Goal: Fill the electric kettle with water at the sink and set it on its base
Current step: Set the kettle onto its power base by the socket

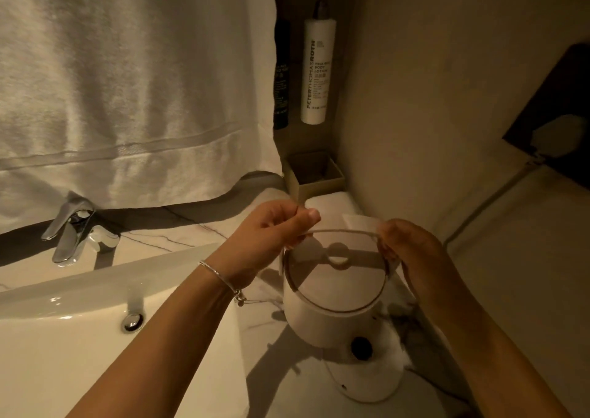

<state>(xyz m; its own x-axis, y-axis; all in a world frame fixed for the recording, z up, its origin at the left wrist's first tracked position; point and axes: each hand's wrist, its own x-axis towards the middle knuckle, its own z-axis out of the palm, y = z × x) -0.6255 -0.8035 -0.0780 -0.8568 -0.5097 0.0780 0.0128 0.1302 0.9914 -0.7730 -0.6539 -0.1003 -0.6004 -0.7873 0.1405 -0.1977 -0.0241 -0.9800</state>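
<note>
The white electric kettle [322, 315] is to the right of the sink, with its lid and round knob [339, 254] on. A thin arched handle [343, 231] spans its top. My left hand [271, 232] pinches the handle's left end and my right hand [407, 246] grips its right end. The round white base [373, 376], with a black connector [360, 348] at its centre, lies uncovered on the marble counter just in front of the kettle. Whether the kettle's bottom rests on anything I cannot tell.
The white sink basin [95, 290] fills the lower left, with a chrome faucet [71, 229] behind it and an overflow hole [132, 322]. A white towel [127, 82] hangs above. A lotion bottle [317, 69] and a small open box [314, 175] are at the back wall.
</note>
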